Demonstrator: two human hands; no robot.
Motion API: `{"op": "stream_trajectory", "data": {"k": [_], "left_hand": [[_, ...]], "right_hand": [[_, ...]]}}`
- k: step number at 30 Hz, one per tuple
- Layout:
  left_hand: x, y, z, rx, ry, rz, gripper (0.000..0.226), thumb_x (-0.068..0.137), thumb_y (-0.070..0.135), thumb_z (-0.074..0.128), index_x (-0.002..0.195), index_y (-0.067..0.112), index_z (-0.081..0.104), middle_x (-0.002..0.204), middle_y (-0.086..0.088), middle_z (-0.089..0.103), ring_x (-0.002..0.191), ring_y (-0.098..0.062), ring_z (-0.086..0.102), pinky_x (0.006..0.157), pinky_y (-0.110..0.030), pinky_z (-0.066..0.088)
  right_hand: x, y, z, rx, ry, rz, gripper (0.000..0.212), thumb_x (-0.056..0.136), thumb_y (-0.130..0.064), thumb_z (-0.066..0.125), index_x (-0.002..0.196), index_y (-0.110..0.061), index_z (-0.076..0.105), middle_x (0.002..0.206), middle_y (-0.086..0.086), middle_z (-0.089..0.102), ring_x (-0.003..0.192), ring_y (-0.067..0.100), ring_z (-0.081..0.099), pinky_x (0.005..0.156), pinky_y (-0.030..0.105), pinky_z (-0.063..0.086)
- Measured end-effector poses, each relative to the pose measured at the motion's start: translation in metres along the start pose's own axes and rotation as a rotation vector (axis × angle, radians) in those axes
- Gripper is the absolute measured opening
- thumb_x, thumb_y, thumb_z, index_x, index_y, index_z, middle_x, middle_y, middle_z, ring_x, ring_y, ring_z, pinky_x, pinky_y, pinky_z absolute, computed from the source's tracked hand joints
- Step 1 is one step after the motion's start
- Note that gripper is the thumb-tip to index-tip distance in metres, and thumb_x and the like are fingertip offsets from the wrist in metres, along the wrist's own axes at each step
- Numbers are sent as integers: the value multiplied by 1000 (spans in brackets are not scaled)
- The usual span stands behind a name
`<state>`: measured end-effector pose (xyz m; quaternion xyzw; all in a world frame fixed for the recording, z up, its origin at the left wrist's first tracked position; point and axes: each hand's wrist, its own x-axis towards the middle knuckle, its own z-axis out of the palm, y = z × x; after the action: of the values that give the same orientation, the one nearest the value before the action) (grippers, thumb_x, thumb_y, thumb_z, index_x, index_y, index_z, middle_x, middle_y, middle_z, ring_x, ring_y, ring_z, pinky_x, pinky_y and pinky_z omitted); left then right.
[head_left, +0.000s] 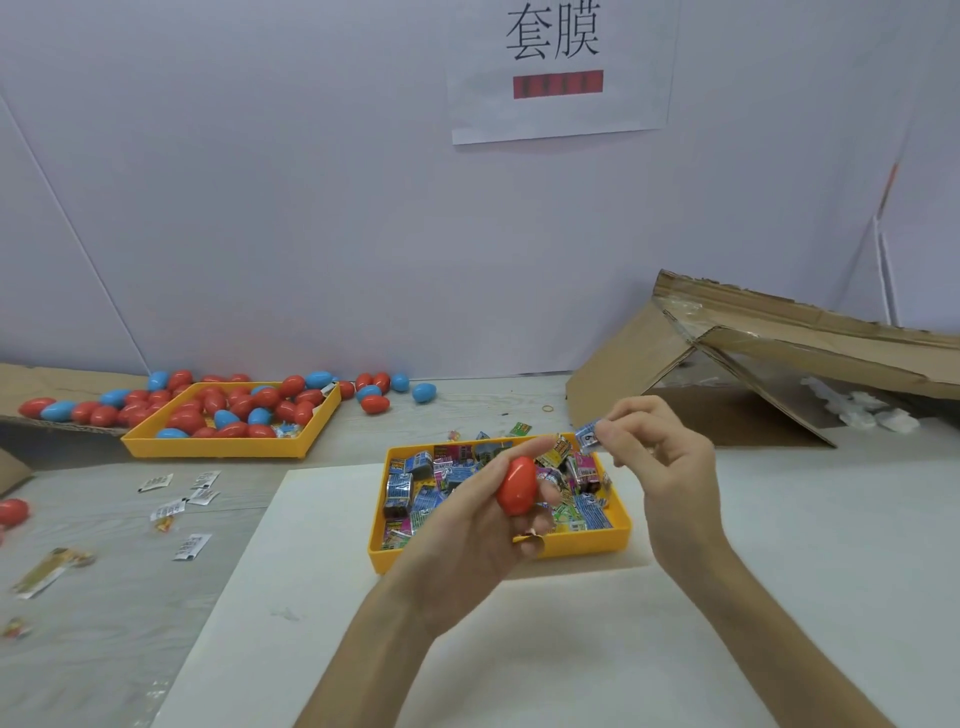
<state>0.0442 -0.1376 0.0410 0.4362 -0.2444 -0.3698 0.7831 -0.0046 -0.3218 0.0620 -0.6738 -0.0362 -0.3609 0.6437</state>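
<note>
The red egg (517, 486) looks like a hollow plastic shell: light, stiff and smooth, so probably slippery under a loose hold and best taken round its broad middle, where the fingers can wrap it without squeezing a seam open. The person's left hand (467, 530) holds it that way, thumb and fingers curled round the sides with one end showing, raised above the near yellow tray (582, 546) of printed wrappers at the centre of the scene. The small blue sleeve (588, 435) is another matter: thin, soft film that would crumple or tear if gripped hard, and is probably best held by one edge. The right hand (670, 467) pinches it between thumb and forefinger, the other fingers loosely bent, just to the right of the egg and a little farther off, the two things not touching. Whether the sleeve's mouth is open cannot be told. More red and blue eggs fill the far-left tray (218, 448), and a torn cardboard box (753, 415) lies at far right.
</note>
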Motion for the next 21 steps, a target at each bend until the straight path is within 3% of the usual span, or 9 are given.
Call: {"op": "stream_trajectory", "data": {"k": [3, 6, 11, 16, 21], "left_hand": [[1, -1, -2, -38, 83, 53, 39, 98, 40, 58, 129, 19, 66, 102, -4, 66, 73, -11, 52, 63, -22, 46], [3, -1, -3, -69, 163, 118, 48, 83, 39, 73, 120, 11, 61, 105, -8, 70, 72, -11, 55, 66, -22, 50], [4, 2, -2, -84, 222, 174, 52, 74, 42, 80, 115, 15, 63, 111, -11, 71, 76, -12, 57, 67, -23, 50], [5, 3, -3, -177, 242, 166, 38, 88, 38, 70, 121, 19, 74, 104, -8, 69, 77, -13, 61, 70, -25, 54], [7, 3, -2, -276, 280, 146, 38, 90, 38, 62, 118, 14, 73, 89, -10, 65, 68, -14, 58, 66, -26, 55]], "right_hand": [[-1, 1, 0, -14, -46, -16, 20, 82, -19, 69, 62, -22, 70, 78, -5, 62, 71, 12, 54, 63, 24, 42], [-4, 0, 4, 19, -112, 15, 14, 87, -22, 70, 73, -22, 74, 66, 3, 64, 59, 11, 53, 58, 20, 45], [-5, 1, 7, 98, -173, 94, 12, 92, -24, 68, 87, -18, 76, 70, 9, 71, 58, 16, 59, 58, 22, 50], [-4, 8, 4, 153, -174, 168, 38, 97, 10, 45, 98, -12, 76, 77, 20, 72, 59, 21, 61, 60, 26, 54], [-4, 6, 5, 75, -163, 110, 34, 95, 11, 50, 100, -11, 75, 71, 33, 64, 44, 17, 56, 59, 26, 53]]}}
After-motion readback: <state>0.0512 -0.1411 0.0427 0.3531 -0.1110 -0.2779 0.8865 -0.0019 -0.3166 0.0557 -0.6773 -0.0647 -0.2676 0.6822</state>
